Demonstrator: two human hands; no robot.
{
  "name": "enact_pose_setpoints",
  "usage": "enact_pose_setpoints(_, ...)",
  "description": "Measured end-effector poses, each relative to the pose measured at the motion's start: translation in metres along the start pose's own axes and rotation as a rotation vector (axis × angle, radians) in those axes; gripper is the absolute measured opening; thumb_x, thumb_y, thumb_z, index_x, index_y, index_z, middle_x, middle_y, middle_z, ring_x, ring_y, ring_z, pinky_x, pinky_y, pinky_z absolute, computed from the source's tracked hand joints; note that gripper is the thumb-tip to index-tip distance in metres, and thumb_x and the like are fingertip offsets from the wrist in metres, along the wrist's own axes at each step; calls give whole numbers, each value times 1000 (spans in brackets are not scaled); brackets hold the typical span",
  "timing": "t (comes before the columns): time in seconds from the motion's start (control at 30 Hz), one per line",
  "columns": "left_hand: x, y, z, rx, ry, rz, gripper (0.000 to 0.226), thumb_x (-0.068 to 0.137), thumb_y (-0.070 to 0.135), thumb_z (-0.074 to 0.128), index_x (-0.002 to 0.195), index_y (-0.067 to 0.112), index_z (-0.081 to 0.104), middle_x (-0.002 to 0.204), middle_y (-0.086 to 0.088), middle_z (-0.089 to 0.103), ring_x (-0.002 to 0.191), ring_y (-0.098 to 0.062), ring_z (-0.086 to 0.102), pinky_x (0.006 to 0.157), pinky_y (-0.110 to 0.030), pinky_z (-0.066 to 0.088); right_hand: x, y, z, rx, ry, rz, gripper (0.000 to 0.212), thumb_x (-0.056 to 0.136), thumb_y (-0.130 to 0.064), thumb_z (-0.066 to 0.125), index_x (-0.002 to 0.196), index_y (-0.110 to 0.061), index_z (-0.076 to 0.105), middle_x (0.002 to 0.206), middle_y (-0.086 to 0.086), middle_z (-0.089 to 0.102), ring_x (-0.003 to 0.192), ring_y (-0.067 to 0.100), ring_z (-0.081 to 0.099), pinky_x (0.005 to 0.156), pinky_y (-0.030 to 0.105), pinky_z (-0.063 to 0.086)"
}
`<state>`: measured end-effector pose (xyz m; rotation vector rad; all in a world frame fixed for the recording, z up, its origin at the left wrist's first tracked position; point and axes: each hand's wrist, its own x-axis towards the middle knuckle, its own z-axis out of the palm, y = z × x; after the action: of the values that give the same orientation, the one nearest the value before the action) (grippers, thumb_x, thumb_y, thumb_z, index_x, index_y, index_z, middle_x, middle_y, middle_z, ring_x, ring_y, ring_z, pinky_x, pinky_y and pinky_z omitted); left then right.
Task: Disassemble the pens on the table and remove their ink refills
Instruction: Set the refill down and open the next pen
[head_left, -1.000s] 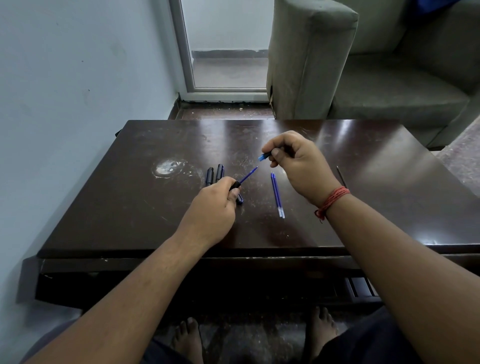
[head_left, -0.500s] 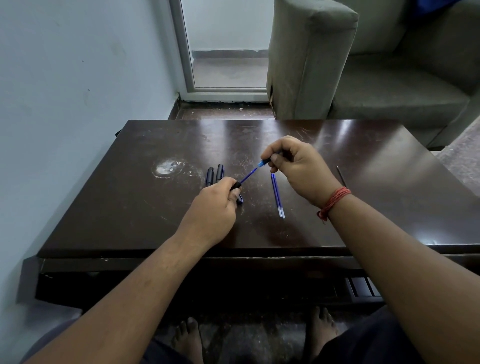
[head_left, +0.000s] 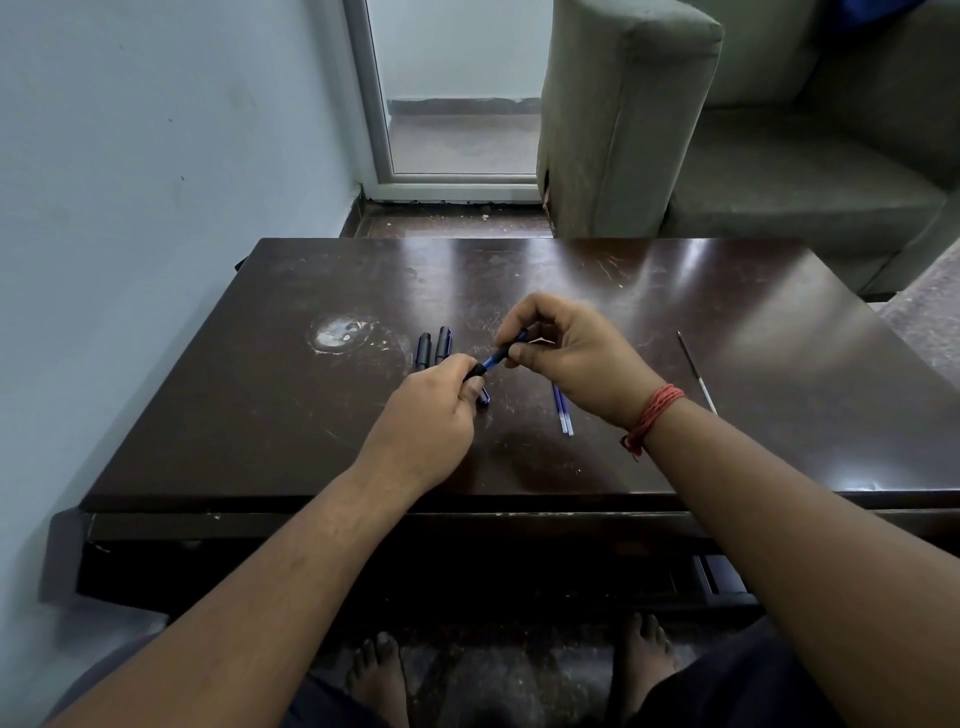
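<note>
Over the bench (head_left: 311, 441) centre, your left hand (head_left: 431, 415) grips the pen (head_left: 475, 370) while your right hand (head_left: 566, 353) pinches its blue refill (head_left: 501, 355) at 2 o'clock. Pull crooked and the refill may bend, or spring onto the two refills (head_left: 563, 415) at 4 o'clock.
</note>
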<state>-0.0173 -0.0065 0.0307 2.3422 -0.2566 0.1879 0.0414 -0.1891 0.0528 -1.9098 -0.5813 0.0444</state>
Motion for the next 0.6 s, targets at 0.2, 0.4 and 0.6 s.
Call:
enact_pose_setpoints(0.2, -1, 1, 2, 5, -26, 12, 18, 104, 18, 44, 92, 18, 58, 71, 2, 59, 63, -16, 54, 61, -41, 48, -2, 2, 1, -11, -23, -7, 18, 87, 7, 63, 92, -11, 63, 93, 8, 70, 86, 20, 70, 81, 40, 59)
enact_pose_setpoints(0.4, -2, 2, 3, 16, -26, 32, 18, 103, 18, 45, 91, 21, 58, 70, 4, 59, 62, -15, 54, 59, -38, 47, -2, 2, 2, 18, -3, 51, 7, 93, -15, 66, 92, -9, 61, 71, 8, 66, 61, 20, 64, 60, 36, 59)
enact_pose_setpoints(0.6, 1, 1, 1, 7, 3, 27, 15, 102, 20, 46, 92, 21, 58, 71, 3, 60, 64, -18, 56, 62, -45, 49, -1, 2, -2, 84, -37, 64, 12, 95, -20, 63, 105, -19, 57, 97, 8, 63, 69, 22, 67, 54, 40, 59)
